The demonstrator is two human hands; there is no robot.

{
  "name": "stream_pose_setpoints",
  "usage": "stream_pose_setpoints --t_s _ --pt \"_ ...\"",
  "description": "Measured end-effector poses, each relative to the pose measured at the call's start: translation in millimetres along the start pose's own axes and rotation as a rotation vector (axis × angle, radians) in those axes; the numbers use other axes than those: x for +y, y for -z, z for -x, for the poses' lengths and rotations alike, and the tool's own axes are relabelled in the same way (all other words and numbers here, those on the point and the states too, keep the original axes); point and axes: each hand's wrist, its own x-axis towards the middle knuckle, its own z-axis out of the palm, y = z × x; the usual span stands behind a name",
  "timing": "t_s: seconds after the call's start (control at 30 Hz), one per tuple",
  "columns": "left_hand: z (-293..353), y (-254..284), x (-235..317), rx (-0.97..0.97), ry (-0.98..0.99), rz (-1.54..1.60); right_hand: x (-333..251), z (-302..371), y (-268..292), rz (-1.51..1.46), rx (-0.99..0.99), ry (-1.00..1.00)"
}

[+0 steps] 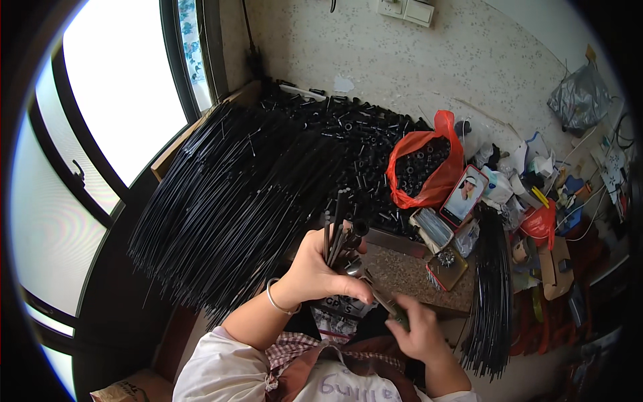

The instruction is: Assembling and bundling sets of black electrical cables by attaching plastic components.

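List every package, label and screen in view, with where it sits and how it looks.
Phone screen: right of the red bag, lit rectangle in a red case.
Red plastic bag: bench centre, open, full of small black parts.
Grey foil bag: upper right, crumpled.
Cardboard box: lower left, brown.

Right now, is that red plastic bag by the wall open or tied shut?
Open. The red plastic bag has its mouth spread wide, handles loose and standing up, and small black tube pieces show inside it.

Left hand [320, 268] clutching black tubes [338, 231]; right hand [418, 328] on thin tool [383, 301], beside black rod heap [228, 194].
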Motion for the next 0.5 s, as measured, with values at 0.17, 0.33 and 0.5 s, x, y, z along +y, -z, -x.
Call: stream_pose_setpoints --t_s 0.17,0.33,0.5 --pt "-0.8 -12.1 6.9 -0.062 0.115 0.069 -16.5 18.9 -20.5 -1.121 -0.395 -0.538" --pt "3.5 -12.7 3.8 0.037 0.125 -0.067 -6.0 10.9 -4.3 -1.349 -0.384 -0.574" --pt "6.4 -14.2 1.2 0.051 0.079 -0.042 -2.3 22.2 -9.8 -1.363 -0.506 -0.604"
